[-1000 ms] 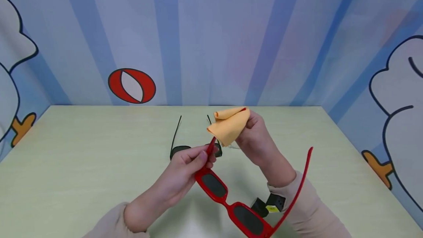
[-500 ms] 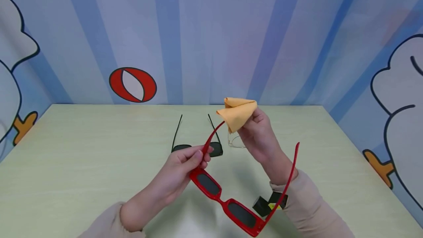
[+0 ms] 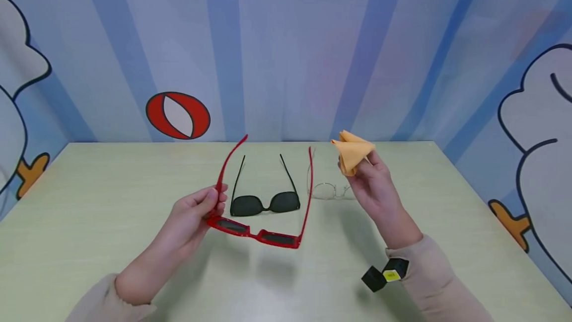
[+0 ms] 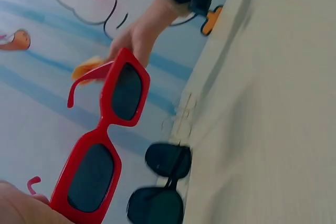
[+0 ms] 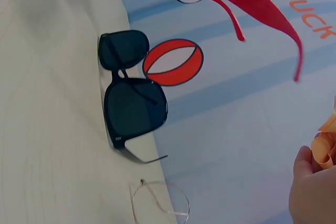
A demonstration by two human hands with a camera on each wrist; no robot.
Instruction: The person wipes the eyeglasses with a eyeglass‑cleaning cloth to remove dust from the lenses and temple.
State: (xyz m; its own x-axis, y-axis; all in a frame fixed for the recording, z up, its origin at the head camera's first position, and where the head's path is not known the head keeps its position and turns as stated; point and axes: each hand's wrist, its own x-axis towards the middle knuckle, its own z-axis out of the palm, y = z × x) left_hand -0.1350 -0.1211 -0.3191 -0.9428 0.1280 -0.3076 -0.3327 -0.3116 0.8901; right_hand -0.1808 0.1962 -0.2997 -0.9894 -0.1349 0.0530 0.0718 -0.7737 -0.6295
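Red-framed sunglasses with dark lenses hang above the table, both temples unfolded and pointing away. My left hand pinches them by the left temple near its hinge. In the left wrist view, the red sunglasses show their front, with part of the left hand at the lower corner. Off to the right, my right hand holds a folded orange cloth up by the fingertips, apart from the sunglasses. The right wrist view catches the orange cloth only at its edge.
Black sunglasses lie on the table behind the red pair, temples toward the back. To their right are thin wire-rimmed glasses, partly hidden by the right hand. A printed blue backdrop rises behind the table's far edge.
The cloth has come off the red temple and moved right with my right hand. My left hand has moved left, turning the red sunglasses level and uncovering the black pair.
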